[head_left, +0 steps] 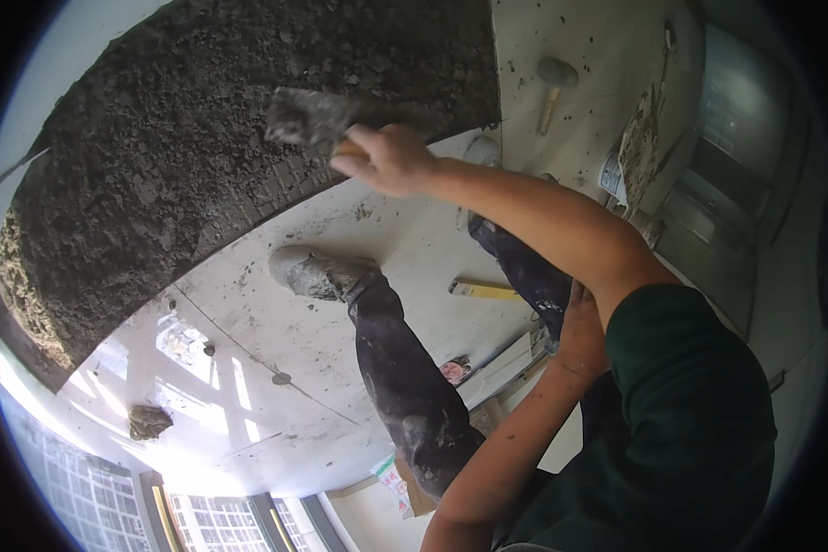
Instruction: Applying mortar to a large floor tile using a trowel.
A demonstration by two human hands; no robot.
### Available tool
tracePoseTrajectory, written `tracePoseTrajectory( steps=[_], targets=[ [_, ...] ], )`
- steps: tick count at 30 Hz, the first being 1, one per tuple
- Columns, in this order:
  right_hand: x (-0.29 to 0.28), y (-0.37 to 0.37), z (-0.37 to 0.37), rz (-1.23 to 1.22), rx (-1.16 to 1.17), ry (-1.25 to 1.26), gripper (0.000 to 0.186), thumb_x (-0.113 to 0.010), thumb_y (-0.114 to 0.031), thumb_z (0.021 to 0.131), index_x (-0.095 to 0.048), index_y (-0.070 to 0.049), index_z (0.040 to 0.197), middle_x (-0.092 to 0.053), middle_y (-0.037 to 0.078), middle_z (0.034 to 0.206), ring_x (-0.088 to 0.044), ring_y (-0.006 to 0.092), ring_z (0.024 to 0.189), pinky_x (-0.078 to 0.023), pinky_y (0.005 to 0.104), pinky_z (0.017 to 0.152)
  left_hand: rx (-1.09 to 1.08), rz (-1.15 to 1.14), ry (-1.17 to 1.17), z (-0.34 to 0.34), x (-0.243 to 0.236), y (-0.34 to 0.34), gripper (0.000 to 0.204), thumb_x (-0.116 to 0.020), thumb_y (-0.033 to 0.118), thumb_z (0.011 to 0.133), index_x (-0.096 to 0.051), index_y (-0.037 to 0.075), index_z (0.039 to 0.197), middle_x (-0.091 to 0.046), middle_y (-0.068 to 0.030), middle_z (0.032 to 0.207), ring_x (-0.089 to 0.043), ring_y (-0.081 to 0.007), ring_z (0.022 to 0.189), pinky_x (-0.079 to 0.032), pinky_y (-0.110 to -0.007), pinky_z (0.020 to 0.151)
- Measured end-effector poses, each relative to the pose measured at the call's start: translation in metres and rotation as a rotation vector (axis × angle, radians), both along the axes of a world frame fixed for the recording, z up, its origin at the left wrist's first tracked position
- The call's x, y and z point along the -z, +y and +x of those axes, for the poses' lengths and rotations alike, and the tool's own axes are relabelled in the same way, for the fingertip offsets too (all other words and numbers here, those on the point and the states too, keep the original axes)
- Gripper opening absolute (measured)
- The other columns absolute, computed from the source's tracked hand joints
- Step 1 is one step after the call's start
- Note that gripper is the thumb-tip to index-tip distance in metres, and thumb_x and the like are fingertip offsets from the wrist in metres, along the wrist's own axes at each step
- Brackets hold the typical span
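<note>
My right hand [391, 161] is closed round the wooden handle of a trowel [308, 115]. Its flat, mortar-smeared blade is blurred and lies over a bed of dark, crumbly mortar [156, 129], close to the bed's straight near edge. A lump of mortar seems to sit at the blade's far left end. My left hand [580, 327] rests by my right leg [524, 271], near the knee. My right arm crosses in front of it, and its fingers are hidden.
Right of the mortar, a mallet [552, 92] lies on pale tiles [248, 294]. A mortar-splashed flat piece [639, 152] is farther right. Between my legs is a yellow bar [483, 290]. A mortar clump [149, 421] sits at left, and my shoe [317, 271] is beside the bed.
</note>
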State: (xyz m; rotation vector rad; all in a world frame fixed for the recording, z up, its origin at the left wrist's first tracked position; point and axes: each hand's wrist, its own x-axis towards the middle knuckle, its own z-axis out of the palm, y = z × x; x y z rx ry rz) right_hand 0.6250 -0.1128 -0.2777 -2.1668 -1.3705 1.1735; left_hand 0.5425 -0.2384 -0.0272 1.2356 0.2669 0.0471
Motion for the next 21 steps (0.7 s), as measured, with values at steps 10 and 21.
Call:
tracePoseTrajectory(
  steps=[10, 21],
  targets=[
    [0.017, -0.034, 0.033, 0.101, 0.143, -0.231, 0.034, -0.065, -0.038, 0.090, -0.055, -0.006, 0.085, -0.066, 0.013, 0.067, -0.066, 0.0348, 0.058, -0.051, 0.0441, 0.052, 0.134, 0.153, 0.043, 0.000, 0.003, -0.050, 0.064, -0.051, 0.040, 0.089, -0.045, 0.003, 0.140, -0.044, -0.0182, 0.145, -0.035, -0.0388, 0.138, -0.018, -0.052, 0.117],
    [0.101, -0.060, 0.133, 0.093, 0.816, -0.209, 0.060, -0.049, -0.060, 0.094, -0.063, -0.002, 0.091, -0.067, 0.019, 0.076, -0.068, 0.0352, 0.078, -0.052, 0.0446, 0.069, 0.096, -1.067, 0.311, -0.005, 0.011, -0.075, 0.059, -0.050, 0.037, 0.090, -0.046, 0.005, 0.140, -0.044, -0.0169, 0.145, -0.033, -0.0364, 0.139, -0.021, -0.051, 0.116]
  ],
)
